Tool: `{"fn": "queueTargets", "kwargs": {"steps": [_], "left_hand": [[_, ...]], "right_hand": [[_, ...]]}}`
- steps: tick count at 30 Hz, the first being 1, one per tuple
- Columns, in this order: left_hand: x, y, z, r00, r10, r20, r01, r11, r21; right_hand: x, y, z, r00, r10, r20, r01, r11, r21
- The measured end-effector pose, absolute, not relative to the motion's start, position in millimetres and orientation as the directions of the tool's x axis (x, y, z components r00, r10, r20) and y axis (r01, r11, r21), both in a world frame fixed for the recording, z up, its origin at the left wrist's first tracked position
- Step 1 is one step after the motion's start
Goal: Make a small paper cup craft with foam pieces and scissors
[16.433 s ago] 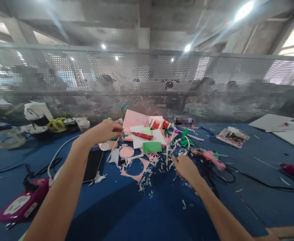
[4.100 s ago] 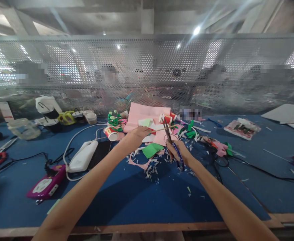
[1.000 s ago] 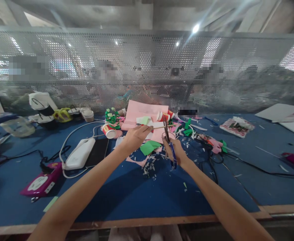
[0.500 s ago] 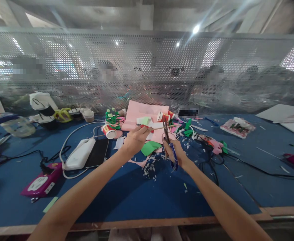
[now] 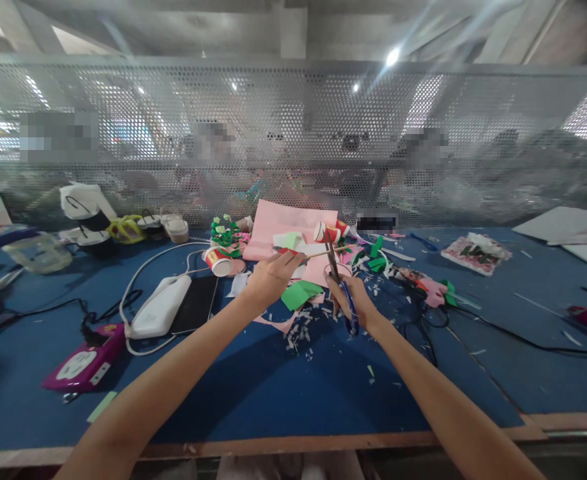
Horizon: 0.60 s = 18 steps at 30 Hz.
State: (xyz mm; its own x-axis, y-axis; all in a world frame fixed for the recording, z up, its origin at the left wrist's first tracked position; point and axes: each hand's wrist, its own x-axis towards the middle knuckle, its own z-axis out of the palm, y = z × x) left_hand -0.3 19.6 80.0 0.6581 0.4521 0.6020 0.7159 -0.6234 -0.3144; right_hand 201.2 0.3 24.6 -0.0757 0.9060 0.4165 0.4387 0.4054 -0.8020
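Note:
Pinched in my left hand (image 5: 273,272) is a thin tan stick (image 5: 318,254), which points right across the pile of paper. A small red item shows at those fingers, too unclear to name. My right hand (image 5: 354,300) is closed on blue-handled scissors (image 5: 331,255), blades upward. The blades cross the stick; I cannot tell whether they touch it. Below and between the hands lie a green paper piece (image 5: 301,294), pink paper (image 5: 318,272) and scattered white clippings (image 5: 301,333).
A large pink sheet (image 5: 278,223) and red paper cups (image 5: 326,231) lie behind the hands. On the left are a white power bank (image 5: 161,308), a black phone (image 5: 196,305) and a purple power strip (image 5: 86,360). A perforated metal screen (image 5: 293,143) spans the back.
The scissors' handles have shifted slightly right and turned a little in my right hand. My left hand and the stick stay nearly in place.

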Motion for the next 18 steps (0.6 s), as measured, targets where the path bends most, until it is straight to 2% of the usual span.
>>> {"fn": "queueTargets", "kwargs": {"steps": [8, 13, 18], "left_hand": [[-1.8, 20.4, 78.9, 0.659, 0.429, 0.618, 0.722, -0.593, -0.358], [-1.1, 18.7, 80.2, 0.668, 0.386, 0.636, 0.706, -0.598, -0.379], [-1.1, 18.4, 78.4, 0.655, 0.396, 0.644, 0.725, -0.57, -0.386]], "right_hand": [[200.0, -3.2, 26.5, -0.091, 0.936, 0.341, 0.324, 0.352, -0.878], [201.0, -1.5, 23.9, -0.086, 0.925, 0.369, 0.372, 0.374, -0.85], [203.4, 3.3, 17.4, -0.085, 0.919, 0.386, 0.411, 0.385, -0.826]]}}
